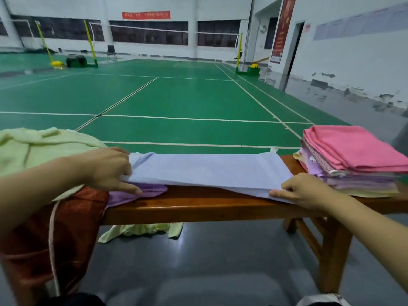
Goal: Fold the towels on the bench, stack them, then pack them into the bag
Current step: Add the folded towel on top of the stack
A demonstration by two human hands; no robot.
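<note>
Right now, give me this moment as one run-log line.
step: folding | left hand: grips blue towel end | right hand: grips other end | towel: flat on bench | folded stack: bench right end

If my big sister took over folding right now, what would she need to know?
Left hand: grips the left end of the long pale blue towel lying along the brown wooden bench.
Right hand: pinches its right near corner.
Done: a stack of folded towels, pink one on top, sits on the bench's right end.
Left: finish folding the blue towel and stack it; fold the crumpled purple towel under the left hand, the light green cloth at far left, and the green cloth on the floor. Then pack everything; the reddish-brown fabric with a cord may be the bag.
</note>
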